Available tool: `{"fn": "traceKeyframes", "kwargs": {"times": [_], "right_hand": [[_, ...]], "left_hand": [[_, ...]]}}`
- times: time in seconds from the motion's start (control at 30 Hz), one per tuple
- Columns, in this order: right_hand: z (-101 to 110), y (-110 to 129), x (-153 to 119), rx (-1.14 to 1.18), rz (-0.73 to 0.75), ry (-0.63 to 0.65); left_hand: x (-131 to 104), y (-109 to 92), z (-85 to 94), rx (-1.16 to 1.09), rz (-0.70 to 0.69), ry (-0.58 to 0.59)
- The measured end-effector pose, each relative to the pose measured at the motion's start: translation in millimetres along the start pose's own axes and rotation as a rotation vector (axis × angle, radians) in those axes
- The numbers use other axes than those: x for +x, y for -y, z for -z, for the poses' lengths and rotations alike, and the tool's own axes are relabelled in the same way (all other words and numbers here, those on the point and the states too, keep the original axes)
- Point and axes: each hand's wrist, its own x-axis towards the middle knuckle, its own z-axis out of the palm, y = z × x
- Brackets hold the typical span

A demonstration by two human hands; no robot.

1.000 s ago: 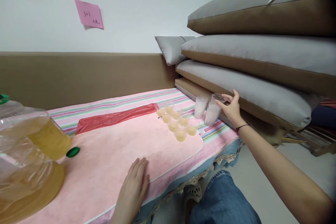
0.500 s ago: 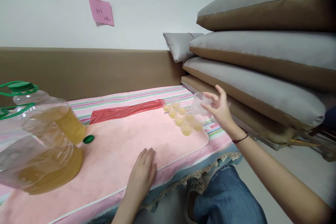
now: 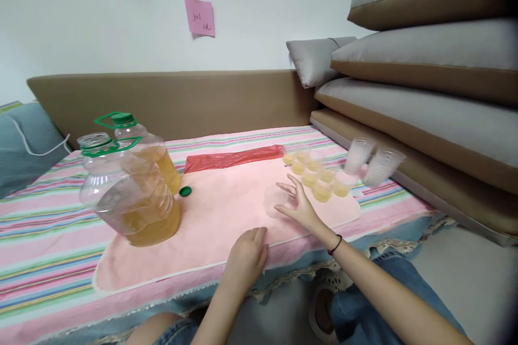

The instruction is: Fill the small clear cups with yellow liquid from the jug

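Observation:
My right hand (image 3: 298, 207) has its thumb and fingers around a clear plastic cup (image 3: 272, 202), blurred by motion, above or on the pink mat (image 3: 218, 210). My left hand (image 3: 247, 250) rests at the mat's near edge, holding nothing, its fingers loosely bent. Beyond my right hand stand several clear cups of yellow liquid (image 3: 322, 192), grouped closely. Two stacks of clear cups are behind them to the right: one stack (image 3: 358, 156) upright, the other stack (image 3: 383, 167) leaning right. At left, an uncapped large bottle (image 3: 149, 221) holds yellow liquid.
A second bottle (image 3: 168, 167) with a green cap stands behind the first. A loose green cap (image 3: 185, 191) lies on the mat, near a flat red plastic bag (image 3: 234, 159). Grey cushions (image 3: 413, 86) pile up on the right. A brown board (image 3: 222, 97) runs along the back.
My right hand has moved left from the cup stacks to the middle of the mat with a cup. The view has turned left; my left hand stays on the near edge, fingers more bent.

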Motion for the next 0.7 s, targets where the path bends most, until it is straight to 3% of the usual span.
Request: {"fn": "traceKeyframes", "kwargs": {"times": [0.3, 0.5, 0.6, 0.7], "right_hand": [[-2, -8, -7, -0.043, 0.001, 0.026], [1, 12, -4, -0.084, 0.071, 0.000], [-18, 37, 5, -0.074, 0.156, -0.013], [-56, 58, 16, -0.023, 0.217, 0.046]], "left_hand": [[-8, 0, 8.7, -0.026, -0.003, -0.082], [-20, 7, 17.7, -0.027, 0.025, -0.143], [-28, 13, 27.3, -0.028, 0.050, -0.261], [-38, 22, 41.8, -0.040, 0.111, -0.416]]}}
